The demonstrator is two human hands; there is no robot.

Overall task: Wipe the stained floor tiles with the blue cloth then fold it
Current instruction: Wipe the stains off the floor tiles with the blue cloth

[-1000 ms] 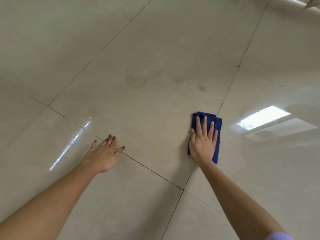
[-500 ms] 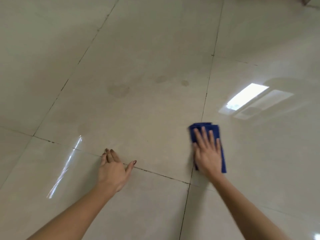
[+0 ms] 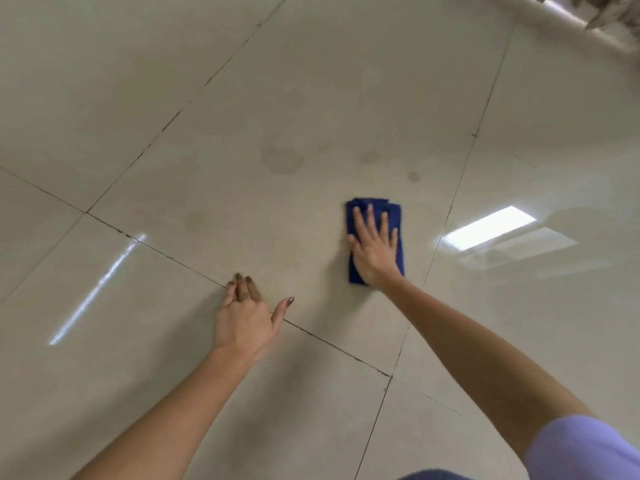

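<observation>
A folded blue cloth lies flat on a glossy beige floor tile. My right hand presses down on it with fingers spread, covering most of the cloth. My left hand rests flat on the floor over a dark grout line, fingers together and thumb out, holding nothing. Faint brownish stains show on the tile beyond the cloth: a larger blotch and two small spots.
Dark grout lines cross the floor between large tiles. A bright window reflection shines right of the cloth and a light streak at left. A pale skirting edge runs across the top right corner.
My right hand has slid the cloth leftward, off the grout line and onto the stained tile. My left hand stays planted on the floor. The camera view has shifted.
</observation>
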